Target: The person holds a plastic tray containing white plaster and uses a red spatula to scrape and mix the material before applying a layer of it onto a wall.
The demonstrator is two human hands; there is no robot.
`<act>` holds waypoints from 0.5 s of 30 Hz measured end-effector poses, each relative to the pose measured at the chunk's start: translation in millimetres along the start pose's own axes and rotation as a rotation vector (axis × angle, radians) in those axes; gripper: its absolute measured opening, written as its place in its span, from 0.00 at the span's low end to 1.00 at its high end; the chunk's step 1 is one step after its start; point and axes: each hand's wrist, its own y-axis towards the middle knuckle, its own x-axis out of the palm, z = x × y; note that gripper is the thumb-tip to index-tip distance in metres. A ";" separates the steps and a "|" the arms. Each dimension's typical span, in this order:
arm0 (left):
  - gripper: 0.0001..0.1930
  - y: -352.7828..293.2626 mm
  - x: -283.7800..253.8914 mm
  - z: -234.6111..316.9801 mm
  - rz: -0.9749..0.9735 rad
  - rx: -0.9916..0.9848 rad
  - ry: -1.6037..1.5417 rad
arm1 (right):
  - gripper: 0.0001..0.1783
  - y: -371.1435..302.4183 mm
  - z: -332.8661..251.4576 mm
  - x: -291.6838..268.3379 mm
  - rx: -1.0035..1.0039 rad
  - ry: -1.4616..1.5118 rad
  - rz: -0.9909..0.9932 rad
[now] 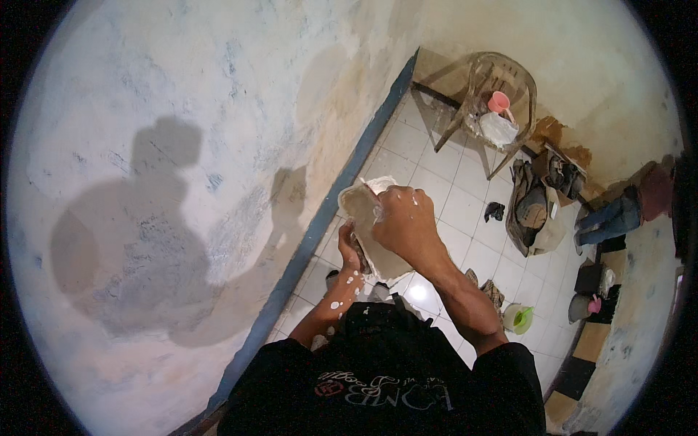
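Observation:
In front of my body is a shallow, plaster-crusted holder point(356, 203) with a ragged white rim and greyish-white paste on it; whether it is a board or a pan I cannot tell. My left hand point(352, 251) grips its left side from below, with white splashes along the wrist and forearm. Over its right part my right hand point(408, 218) is closed in a fist, knuckles specked with white. A thin edge shows beside that fist, but the thing inside the fingers is mostly hidden.
A patchy white-and-blue wall point(182, 240) rises at left above a blue skirting band point(320, 216). A plastic chair point(529, 91) bears a pink dipper point(499, 102) and white bag point(499, 129). A sack point(525, 207), a bucket point(513, 327) and another person point(625, 208) are at right on tiles.

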 end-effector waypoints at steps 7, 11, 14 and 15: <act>0.28 1.7 9.5 -17.2 -0.106 -0.107 -0.233 | 0.13 -2.8 2.1 -12.5 -0.080 -0.029 -0.077; 0.28 19.3 -9.0 -37.4 -0.234 -0.183 -0.411 | 0.11 0.8 23.1 -28.6 0.050 -0.021 -0.099; 0.27 26.0 -15.4 -47.0 -0.328 -0.223 -0.458 | 0.11 -3.7 27.1 -18.3 -0.040 -0.010 -0.047; 0.27 24.4 -11.1 -46.5 -0.326 -0.212 -0.448 | 0.11 -6.1 26.2 -16.8 -0.038 -0.009 -0.047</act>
